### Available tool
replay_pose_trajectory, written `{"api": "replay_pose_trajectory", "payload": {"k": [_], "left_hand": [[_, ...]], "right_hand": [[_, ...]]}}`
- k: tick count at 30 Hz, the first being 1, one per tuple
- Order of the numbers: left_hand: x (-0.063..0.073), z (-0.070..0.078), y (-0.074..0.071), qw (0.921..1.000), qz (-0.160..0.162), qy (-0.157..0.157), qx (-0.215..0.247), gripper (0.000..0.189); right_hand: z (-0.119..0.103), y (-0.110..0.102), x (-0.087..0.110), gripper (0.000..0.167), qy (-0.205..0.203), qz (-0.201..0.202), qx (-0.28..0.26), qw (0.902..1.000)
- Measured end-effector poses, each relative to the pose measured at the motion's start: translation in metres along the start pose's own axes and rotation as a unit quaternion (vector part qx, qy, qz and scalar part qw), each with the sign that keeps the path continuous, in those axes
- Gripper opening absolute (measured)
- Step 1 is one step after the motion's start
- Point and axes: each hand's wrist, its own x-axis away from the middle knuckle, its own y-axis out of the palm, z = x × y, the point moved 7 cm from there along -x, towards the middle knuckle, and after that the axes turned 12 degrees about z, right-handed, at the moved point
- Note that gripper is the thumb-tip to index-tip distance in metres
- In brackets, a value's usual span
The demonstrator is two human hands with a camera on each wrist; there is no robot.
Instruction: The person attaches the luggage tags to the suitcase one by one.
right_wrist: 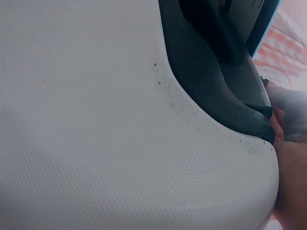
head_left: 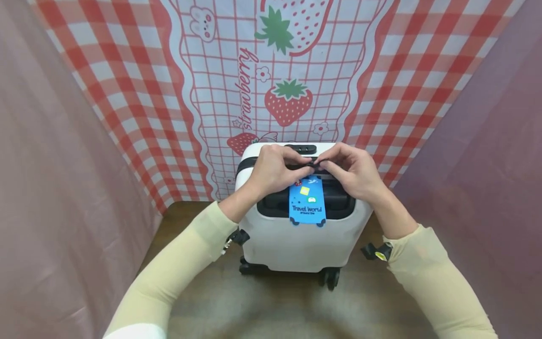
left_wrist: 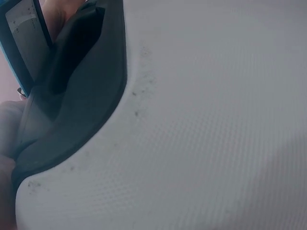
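Observation:
A white suitcase (head_left: 296, 247) stands upright, its textured shell filling most of both wrist views. A blue luggage tag (head_left: 307, 205) printed "Travel World" hangs over the black handle recess (head_left: 338, 202) at its top. Above the tag, my left hand (head_left: 277, 168) pinches a thin black strap (head_left: 314, 164) between thumb and fingers. From the other side my right hand (head_left: 355, 173) pinches the same strap, the fingertips of both hands nearly meeting. The tag's pale back (right_wrist: 245, 21) shows in the right wrist view. The strap's ends are partly hidden by the fingers.
A black combination lock (head_left: 306, 149) sits on the suitcase top behind the hands. Black wheels (head_left: 330, 278) rest on a brown wooden surface (head_left: 271, 310). A strawberry-print cloth (head_left: 296, 66) hangs close behind, with pink curtains (head_left: 72, 165) on both sides.

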Motion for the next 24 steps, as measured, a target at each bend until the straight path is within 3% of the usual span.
{"api": "replay_pose_trajectory", "payload": {"k": [9, 16, 24], "left_hand": [[-0.0014, -0.0026, 0.0018, 0.9999, -0.013, -0.01, 0.002, 0.023], [-0.0014, -0.0053, 0.003, 0.9996, -0.021, -0.019, -0.007, 0.024], [-0.0017, -0.0052, 0.0023, 0.9995, -0.024, -0.023, 0.0, 0.025]], "right_hand": [[0.0028, -0.0024, 0.0002, 0.014, -0.001, 0.017, -0.032, 0.9993], [0.0011, 0.0009, -0.0013, 0.021, -0.004, -0.002, -0.044, 0.999], [0.0021, 0.0005, -0.0011, 0.014, 0.004, -0.008, -0.003, 1.0]]}}
